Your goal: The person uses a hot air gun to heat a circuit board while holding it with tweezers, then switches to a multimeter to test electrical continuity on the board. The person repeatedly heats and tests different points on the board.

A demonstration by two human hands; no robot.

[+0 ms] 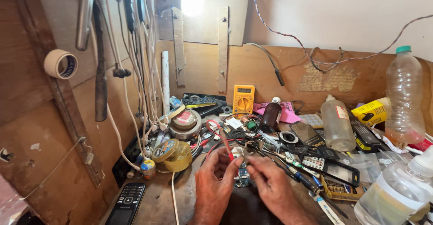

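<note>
My left hand (214,182) is at the bottom centre with its fingers curled around a thin red wire (224,144) that loops up towards the clutter. My right hand (269,184) is close beside it, fingertips pinched on something small next to the left fingers; what it pinches is too small to tell. Between and below both hands lies a small blue circuit board (242,176) on the dark bench. A yellow multimeter (243,99) leans against the back board beyond the hands.
Tape rolls (172,153) and a solder reel (185,122) lie left of the hands, with a black keypad phone (126,203) at the bottom left. Screwdrivers (295,165), phone parts, a brown bottle (270,115) and clear plastic bottles (337,123) crowd the right. White cables (142,62) hang at the left.
</note>
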